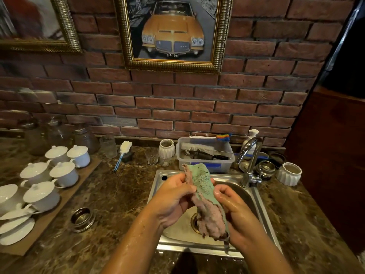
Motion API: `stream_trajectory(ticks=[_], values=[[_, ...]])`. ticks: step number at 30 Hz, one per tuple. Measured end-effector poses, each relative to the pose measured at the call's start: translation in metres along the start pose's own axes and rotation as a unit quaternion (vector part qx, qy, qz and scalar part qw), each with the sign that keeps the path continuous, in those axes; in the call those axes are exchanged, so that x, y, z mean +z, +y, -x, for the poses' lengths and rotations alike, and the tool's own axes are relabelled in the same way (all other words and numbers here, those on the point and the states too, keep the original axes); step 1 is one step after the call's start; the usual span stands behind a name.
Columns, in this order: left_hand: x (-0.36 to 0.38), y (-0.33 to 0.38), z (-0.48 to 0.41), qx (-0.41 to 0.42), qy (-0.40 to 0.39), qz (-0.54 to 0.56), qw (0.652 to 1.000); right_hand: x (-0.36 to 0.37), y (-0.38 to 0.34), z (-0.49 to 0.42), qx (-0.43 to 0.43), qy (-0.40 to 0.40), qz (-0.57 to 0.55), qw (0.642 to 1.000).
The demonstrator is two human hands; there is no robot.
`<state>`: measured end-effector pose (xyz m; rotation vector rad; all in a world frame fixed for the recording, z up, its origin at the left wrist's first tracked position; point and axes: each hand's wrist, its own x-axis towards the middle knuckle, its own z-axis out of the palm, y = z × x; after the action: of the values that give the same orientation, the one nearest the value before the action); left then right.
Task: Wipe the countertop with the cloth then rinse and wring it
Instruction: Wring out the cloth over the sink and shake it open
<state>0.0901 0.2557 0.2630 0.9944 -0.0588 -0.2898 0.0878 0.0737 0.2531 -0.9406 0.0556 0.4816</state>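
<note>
Position over sink (177,232): you have the cloth (205,196) up in the air above the basin, its lower tail hanging just over the drain (194,219), clear of the countertop (118,194).
Left hand (173,196): thumb and fingers pinch the cloth's left edge near its upper end.
Right hand (233,208): fingers curl round the right edge at mid-length; both hands glisten wet.
Tap (249,155): no stream shows from the spout.
Cloth feel: soft and limp, with no stiffness at all. It looks soaked, so expect it to be heavier than it seems, clingy and a little slippery in wet fingers. Nothing about it is fragile.
Cloth edges: ragged and frayed at the tail, so that part makes a poor hold.
Where to hold: take one end in each fist, gathering the width into a rope, with your hands well apart along its length.
Long axis: runs from the top end, up and slightly left by the back rim, down and right towards you.
Cloth faces: the green side shows on the upper half, the mauve side on the lower half.
Judgement: it is already lined up to be twisted lengthwise over the basin.
</note>
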Motion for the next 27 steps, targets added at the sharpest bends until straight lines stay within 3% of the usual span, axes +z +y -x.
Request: stream_trajectory(ticks=[2, 5, 9, 15, 17, 21, 25, 27], values=[[-0.001, -0.003, 0.003, -0.008, 0.003, -0.015, 1.000, 0.001, 0.005, 0.002, -0.008, 0.027, 0.017, 0.999], [0.001, -0.007, 0.005, -0.018, 0.030, -0.010, 0.999, 0.004, 0.011, 0.004, -0.122, 0.115, 0.256, 0.952], [0.003, -0.008, 0.006, -0.035, 0.061, -0.010, 0.997, 0.007, 0.013, 0.007, -0.179, 0.066, 0.410, 0.892], [0.004, -0.011, 0.011, -0.063, 0.107, 0.027, 0.992, -0.003, 0.006, 0.006, -0.204, 0.085, 0.407, 0.886], [0.009, -0.015, 0.011, -0.067, 0.135, 0.044, 0.988, -0.002, 0.007, 0.008, -0.200, 0.067, 0.400, 0.892], [0.015, -0.019, 0.008, -0.069, 0.211, 0.017, 0.975, -0.007, 0.014, 0.012, -0.185, 0.013, 0.457, 0.870], [0.017, -0.016, 0.011, -0.053, 0.208, -0.019, 0.976, -0.017, 0.015, 0.009, -0.163, 0.110, 0.359, 0.913], [0.018, -0.017, 0.013, -0.055, 0.208, -0.037, 0.976, -0.020, 0.013, 0.009, -0.171, 0.142, 0.363, 0.905]])
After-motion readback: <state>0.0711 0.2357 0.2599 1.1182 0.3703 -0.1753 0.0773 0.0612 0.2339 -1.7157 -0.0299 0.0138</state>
